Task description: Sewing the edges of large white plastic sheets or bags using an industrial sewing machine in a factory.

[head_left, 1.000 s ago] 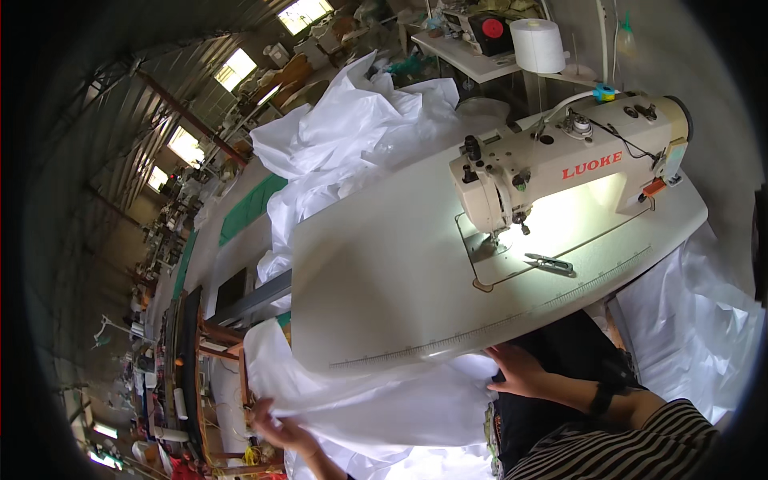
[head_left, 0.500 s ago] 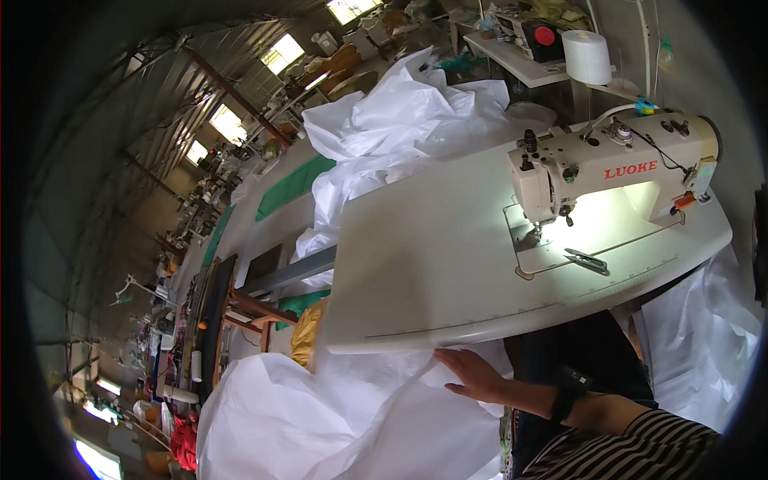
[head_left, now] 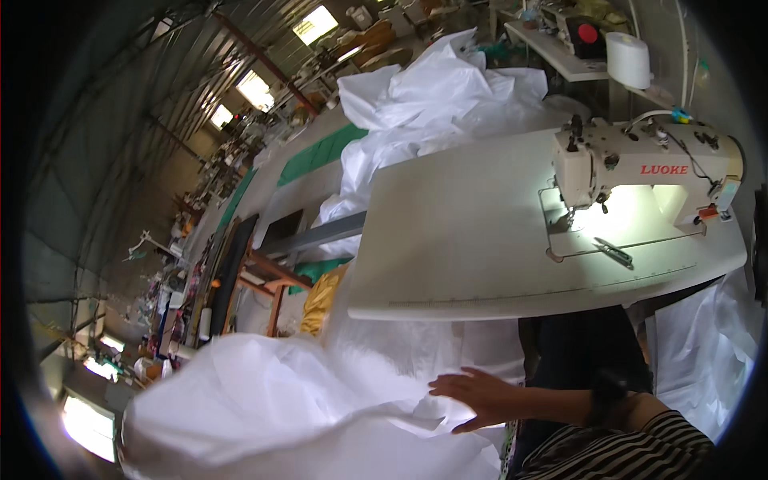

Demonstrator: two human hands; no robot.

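Observation:
My right hand [head_left: 478,398] reaches leftward across my lap, in front of the sewing table's near edge. Its fingers are stretched and spread apart, with the thumb side lower. It is over the large white sheet material [head_left: 272,408] that billows at lower left; whether the fingertips touch it, I cannot tell. A dark band [head_left: 610,394] circles the wrist, below a black-and-white striped sleeve [head_left: 668,436]. My left hand is not in view. To the right stands a cream sewing machine [head_left: 644,164] with its lamp lit. Thread snips [head_left: 614,252] lie on the table near its needle.
The pale sewing table [head_left: 456,216] has a rounded front edge. More crumpled white material [head_left: 448,92] is heaped behind it, and some [head_left: 700,352] hangs at right. A white thread cone [head_left: 628,60] stands at the back. A wooden frame [head_left: 276,280] and yellow cloth [head_left: 322,304] are at left.
The view has shifted, so the table and machine sit farther right and higher. The white material at lower left has billowed outward to the left. My right hand has moved away from the table edge.

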